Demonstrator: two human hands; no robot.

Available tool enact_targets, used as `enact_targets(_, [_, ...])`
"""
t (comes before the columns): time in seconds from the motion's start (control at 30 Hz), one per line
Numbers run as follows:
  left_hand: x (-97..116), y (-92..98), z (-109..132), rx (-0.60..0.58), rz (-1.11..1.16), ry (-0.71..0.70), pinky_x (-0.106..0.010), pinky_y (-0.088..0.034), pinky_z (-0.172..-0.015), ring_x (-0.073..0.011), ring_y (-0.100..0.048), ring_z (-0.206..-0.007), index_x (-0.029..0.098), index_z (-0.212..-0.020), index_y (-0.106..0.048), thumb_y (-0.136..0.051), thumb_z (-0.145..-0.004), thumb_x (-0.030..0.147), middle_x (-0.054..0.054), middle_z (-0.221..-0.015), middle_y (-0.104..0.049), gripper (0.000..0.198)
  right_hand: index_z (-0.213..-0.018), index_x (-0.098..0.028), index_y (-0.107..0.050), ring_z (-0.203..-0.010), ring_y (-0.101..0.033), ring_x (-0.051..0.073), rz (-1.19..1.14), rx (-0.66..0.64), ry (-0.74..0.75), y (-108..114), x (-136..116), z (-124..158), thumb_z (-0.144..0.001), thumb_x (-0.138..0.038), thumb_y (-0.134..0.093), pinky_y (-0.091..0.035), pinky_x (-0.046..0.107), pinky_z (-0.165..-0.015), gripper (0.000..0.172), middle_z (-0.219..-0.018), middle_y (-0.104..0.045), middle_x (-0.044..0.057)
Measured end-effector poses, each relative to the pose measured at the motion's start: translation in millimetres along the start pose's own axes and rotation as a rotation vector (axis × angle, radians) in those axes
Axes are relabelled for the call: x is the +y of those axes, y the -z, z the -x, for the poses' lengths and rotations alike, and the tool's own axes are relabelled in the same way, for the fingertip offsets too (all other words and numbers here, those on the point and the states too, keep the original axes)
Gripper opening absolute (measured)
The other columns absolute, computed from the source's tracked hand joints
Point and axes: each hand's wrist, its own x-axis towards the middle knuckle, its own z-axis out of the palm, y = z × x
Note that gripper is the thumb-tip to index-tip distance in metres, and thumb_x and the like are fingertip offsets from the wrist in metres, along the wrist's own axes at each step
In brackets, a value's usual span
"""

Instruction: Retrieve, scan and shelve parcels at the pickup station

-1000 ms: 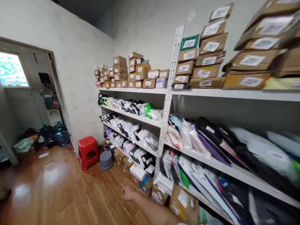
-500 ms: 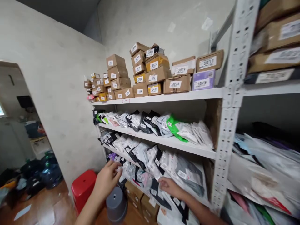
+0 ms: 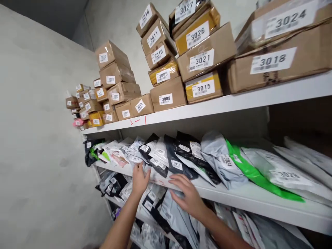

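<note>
My left hand (image 3: pixel 140 180) is raised at the front edge of the middle shelf (image 3: pixel 186 184), fingers apart. Its fingertips reach a grey parcel bag (image 3: pixel 136 159) with a white label; whether they touch it I cannot tell. Further right, my right hand (image 3: pixel 187 196) hovers in front of the same edge with spread fingers, holding nothing. Closest above it lies a dark parcel bag (image 3: pixel 176 164) labelled 3015. A black parcel bag (image 3: pixel 193 152) leans beside that one, followed by a grey bag (image 3: pixel 225 162) labelled 3024 and a bright green bag (image 3: pixel 249 173).
Numbered cardboard boxes (image 3: pixel 168 93) are stacked along the upper shelf (image 3: pixel 207 110), above my hands. More parcel bags (image 3: pixel 178 214) fill the lower shelf beneath my forearms. A bare grey wall (image 3: pixel 46 138) stands at the left.
My view has moved closer to the shelves. Both hands have risen from the lower bags to the middle shelf's edge, and their fingers have spread. The red stool is out of view.
</note>
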Motion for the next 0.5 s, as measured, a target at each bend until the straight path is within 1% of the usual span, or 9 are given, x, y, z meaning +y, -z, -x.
enact_targets(0.07, [-11,-11.6,-49,0.077,-0.128,-0.022,-0.047,-0.039,-0.104,-0.0346,-0.047,-0.126,0.003,-0.140,-0.044,-0.039,-0.094,0.045,-0.024,-0.133,-0.050,0.062,-0.111,-0.022,-0.062,-0.114,-0.058,0.026,0.052,0.101,0.011,-48,9,-25,-0.087,-0.017,-0.058,-0.054,0.045,-0.096,0.025,-0.116,-0.064,0.011])
enact_targets(0.13, [-18,-16.3,-96,0.099,-0.249,-0.038,-0.050,-0.038,-0.103,-0.0371,-0.047,-0.125,0.003,-0.140,-0.044,-0.036,-0.094,0.048,-0.026,-0.133,-0.053,0.065,-0.111,-0.020,-0.062,-0.119,-0.055,0.027,0.116,0.167,-0.012,-90,22,-42,-0.086,-0.016,-0.057,-0.051,0.048,-0.099,0.027,-0.121,-0.061,0.013])
enact_targets(0.17, [-22,-17.5,-118,0.073,-0.292,-0.034,-0.052,-0.036,-0.103,-0.0392,-0.048,-0.124,0.003,-0.134,-0.051,-0.036,-0.093,0.052,-0.027,-0.129,-0.056,0.066,-0.113,-0.019,-0.061,-0.121,-0.053,0.028,0.159,0.188,-0.038,-108,29,-48,-0.085,-0.016,-0.057,-0.049,0.049,-0.101,0.028,-0.124,-0.059,0.014])
enact_targets(0.23, [-30,-20.9,-156,-0.077,-0.259,0.035,-0.059,-0.028,-0.105,-0.0448,-0.051,-0.120,0.003,-0.106,-0.068,-0.042,-0.086,0.063,-0.030,-0.113,-0.064,0.069,-0.119,-0.018,-0.059,-0.126,-0.049,0.031,0.263,0.202,-0.123,-137,43,-54,-0.085,-0.018,-0.057,-0.047,0.052,-0.103,0.034,-0.131,-0.054,0.016])
enact_targets(0.27, [-34,-24.1,-171,-0.176,-0.194,0.082,-0.062,-0.026,-0.105,-0.0473,-0.053,-0.117,0.006,-0.088,-0.071,-0.047,-0.080,0.069,-0.030,-0.104,-0.067,0.068,-0.124,-0.017,-0.057,-0.129,-0.046,0.032,0.321,0.195,-0.178,-148,49,-54,-0.085,-0.020,-0.057,-0.047,0.052,-0.104,0.039,-0.135,-0.051,0.017])
enact_targets(0.33, [-42,-34.4,-194,-0.339,-0.025,0.146,-0.064,-0.027,-0.103,-0.0489,-0.059,-0.108,0.013,-0.061,-0.065,-0.055,-0.070,0.074,-0.028,-0.090,-0.070,0.062,-0.135,-0.015,-0.050,-0.132,-0.042,0.034,0.441,0.156,-0.287,-165,60,-53,-0.085,-0.023,-0.058,-0.047,0.053,-0.104,0.052,-0.142,-0.045,0.019])
enact_targets(0.37, [-46,-40.5,-203,-0.389,0.062,0.145,-0.062,-0.032,-0.100,-0.0469,-0.062,-0.103,0.016,-0.055,-0.060,-0.057,-0.067,0.074,-0.024,-0.084,-0.071,0.059,-0.140,-0.015,-0.045,-0.133,-0.041,0.035,0.501,0.137,-0.330,-172,63,-53,-0.085,-0.025,-0.060,-0.047,0.052,-0.104,0.058,-0.145,-0.043,0.019])
enact_targets(0.43, [-51,-50.3,-218,-0.433,0.225,0.097,-0.052,-0.044,-0.091,-0.0393,-0.066,-0.091,0.020,-0.050,-0.053,-0.057,-0.067,0.071,-0.017,-0.072,-0.070,0.054,-0.147,-0.015,-0.038,-0.135,-0.040,0.036,0.611,0.105,-0.380,-180,68,-52,-0.084,-0.028,-0.062,-0.047,0.052,-0.105,0.068,-0.148,-0.040,0.019])
enact_targets(0.5, [-54,-49.9,-232,-0.438,0.417,0.074,-0.041,-0.050,-0.080,-0.0305,-0.068,-0.082,0.021,-0.055,-0.053,-0.050,-0.072,0.069,-0.013,-0.070,-0.069,0.051,-0.149,-0.015,-0.034,-0.135,-0.040,0.036,0.691,0.085,-0.398,-185,70,-54,-0.083,-0.029,-0.063,-0.046,0.052,-0.106,0.073,-0.148,-0.041,0.019])
